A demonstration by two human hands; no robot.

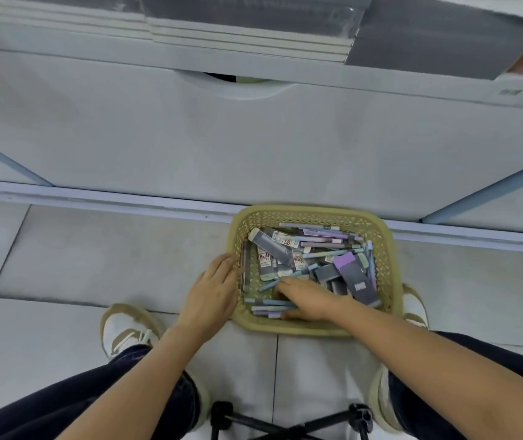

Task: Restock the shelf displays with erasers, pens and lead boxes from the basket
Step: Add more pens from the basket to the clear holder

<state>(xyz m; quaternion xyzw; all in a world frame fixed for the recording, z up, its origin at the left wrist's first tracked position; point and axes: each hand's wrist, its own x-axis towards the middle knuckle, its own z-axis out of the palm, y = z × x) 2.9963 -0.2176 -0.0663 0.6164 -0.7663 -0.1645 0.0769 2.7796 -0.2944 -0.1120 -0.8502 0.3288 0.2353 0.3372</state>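
Note:
A yellow woven plastic basket (314, 214) stands on the tiled floor in front of a white shelf base. It holds pastel pens (323, 241), lead boxes (268, 263) with red and white labels, and purple and grey erasers (353, 274). My left hand (212, 293) rests with straight fingers against the basket's left rim. My right hand (311, 298) is inside the basket at its near left corner. Its fingers and thumb curl round a small bundle of pens (266, 302) lying along the bottom.
The white cabinet front (253, 138) with a curved cut-out rises just behind the basket. Grey packs (438, 33) lie on the shelf above. My shoes (126, 328) flank the basket, and black tripod legs (285, 423) sit between my knees.

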